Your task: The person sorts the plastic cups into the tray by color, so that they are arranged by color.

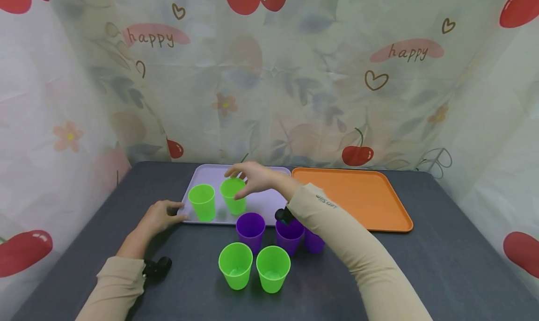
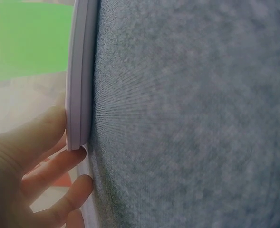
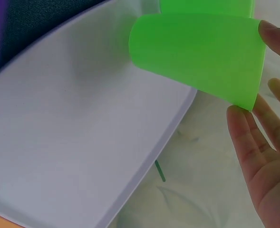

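My right hand (image 1: 254,177) holds a green cup (image 1: 236,206) by its rim over the lilac tray (image 1: 267,204), thumb on one side and fingers on the other. In the right wrist view that cup (image 3: 197,57) overlaps another green one. This second green cup (image 1: 203,204) stands upright on the tray's left part. My left hand (image 1: 159,216) grips the tray's near left corner; in the left wrist view its thumb and fingers touch the tray's rim (image 2: 79,85).
Two green cups (image 1: 235,267) (image 1: 273,270) stand on the dark table (image 1: 189,283). Behind them are purple cups (image 1: 251,232) (image 1: 289,240) (image 1: 314,242), one partly hidden by the right sleeve. An orange tray (image 1: 353,194) lies to the right. A patterned curtain (image 1: 273,101) surrounds the table.
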`<state>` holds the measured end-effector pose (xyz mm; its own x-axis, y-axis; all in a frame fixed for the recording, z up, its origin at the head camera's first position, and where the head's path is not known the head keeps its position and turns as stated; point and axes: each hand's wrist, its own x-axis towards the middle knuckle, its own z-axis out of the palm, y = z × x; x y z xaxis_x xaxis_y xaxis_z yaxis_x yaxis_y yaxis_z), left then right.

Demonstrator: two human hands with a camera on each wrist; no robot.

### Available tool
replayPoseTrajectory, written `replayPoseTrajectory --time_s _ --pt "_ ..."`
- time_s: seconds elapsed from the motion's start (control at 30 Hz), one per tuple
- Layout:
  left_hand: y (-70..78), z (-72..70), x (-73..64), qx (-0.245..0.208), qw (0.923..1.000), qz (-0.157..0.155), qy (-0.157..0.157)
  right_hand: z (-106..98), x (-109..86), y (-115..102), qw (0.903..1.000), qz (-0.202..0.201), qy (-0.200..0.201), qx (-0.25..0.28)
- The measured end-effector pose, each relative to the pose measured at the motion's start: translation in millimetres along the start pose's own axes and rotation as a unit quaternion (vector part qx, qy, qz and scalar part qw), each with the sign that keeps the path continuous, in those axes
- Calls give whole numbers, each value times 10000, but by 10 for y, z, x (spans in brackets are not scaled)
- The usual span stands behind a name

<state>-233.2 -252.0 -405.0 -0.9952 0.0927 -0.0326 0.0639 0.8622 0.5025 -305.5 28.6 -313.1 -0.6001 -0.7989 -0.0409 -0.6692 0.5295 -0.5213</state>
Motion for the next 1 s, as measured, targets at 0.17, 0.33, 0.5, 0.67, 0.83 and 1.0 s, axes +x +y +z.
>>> replayPoseTrajectory --time_s 0.17,0.33,0.5,0.67,0.83,1.0 --pt "1 -5 2 -16 10000 4 -16 35 30 -38 9999 22 -163 27" --pt "11 -13 0 -25 10000 8 -31 65 48 -58 9996 70 -255 56" --pt "6 -5 2 -28 10000 -47 -41 82 55 -52 9994 50 -341 71" --pt "-11 2 10 -47 9999 -128 -78 98 69 -26 9990 -36 -442 59" --pt "-12 9 8 -18 9999 -127 -77 98 64 -27 9986 -151 -497 99" --pt "-9 6 11 2 9999 -97 -54 64 35 -41 9982 -40 -580 161"
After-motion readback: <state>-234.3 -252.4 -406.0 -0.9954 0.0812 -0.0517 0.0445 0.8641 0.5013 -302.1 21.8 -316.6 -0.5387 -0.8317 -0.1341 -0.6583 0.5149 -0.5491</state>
